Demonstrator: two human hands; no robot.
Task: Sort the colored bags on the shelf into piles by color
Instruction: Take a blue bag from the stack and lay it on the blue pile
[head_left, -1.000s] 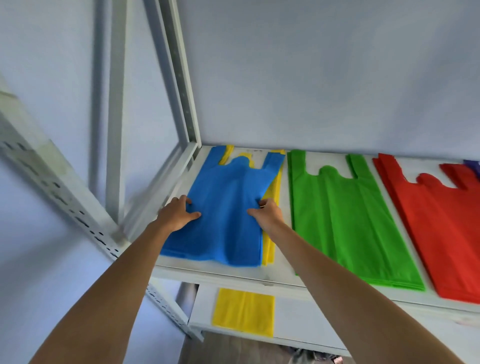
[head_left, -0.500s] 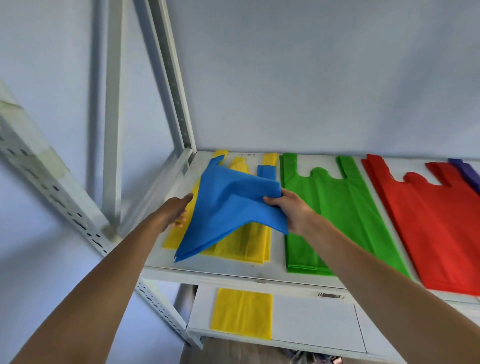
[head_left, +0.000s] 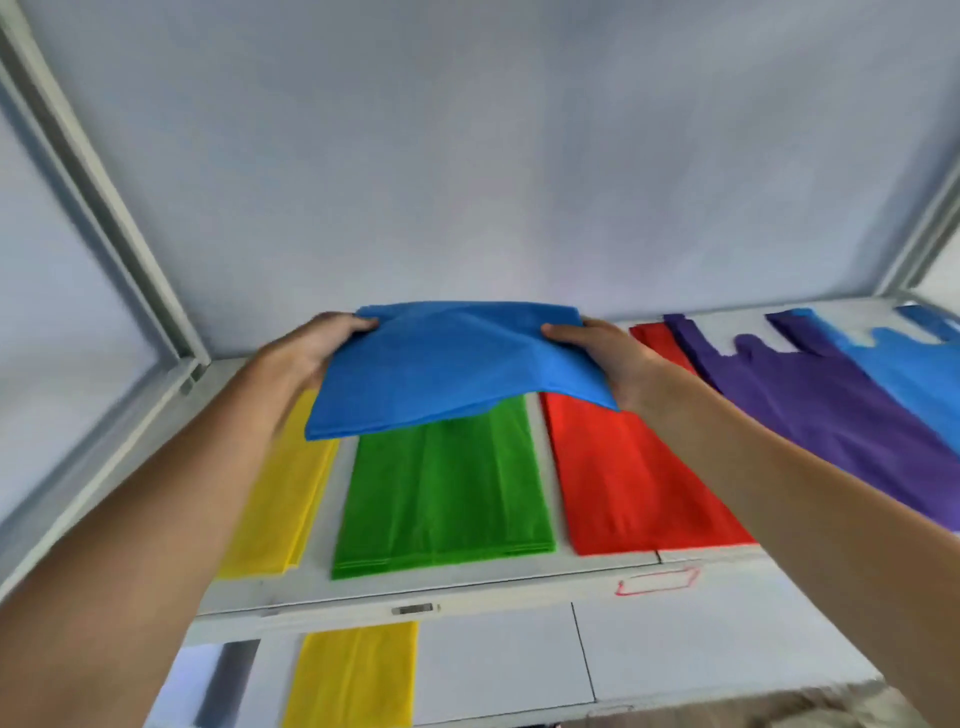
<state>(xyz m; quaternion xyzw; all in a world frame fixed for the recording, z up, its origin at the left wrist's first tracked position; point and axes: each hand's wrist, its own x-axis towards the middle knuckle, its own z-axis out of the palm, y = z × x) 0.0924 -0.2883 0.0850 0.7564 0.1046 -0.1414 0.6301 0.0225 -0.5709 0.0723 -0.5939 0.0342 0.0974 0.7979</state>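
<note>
I hold a blue bag in the air above the shelf, over the green pile. My left hand grips its left edge and my right hand grips its right edge. Below lie a yellow pile at the left, a green pile, a red pile, a purple pile and a blue pile at the far right. The lifted bag hides the tops of the yellow, green and red piles.
A white upright post stands at the shelf's left end and another at the right. A pale wall backs the shelf. On the lower shelf lies a yellow bag.
The blue bag has come off the yellow pile and moved right, over the green pile. My left hand has taken hold of it too. The view has swung right, showing purple and blue piles.
</note>
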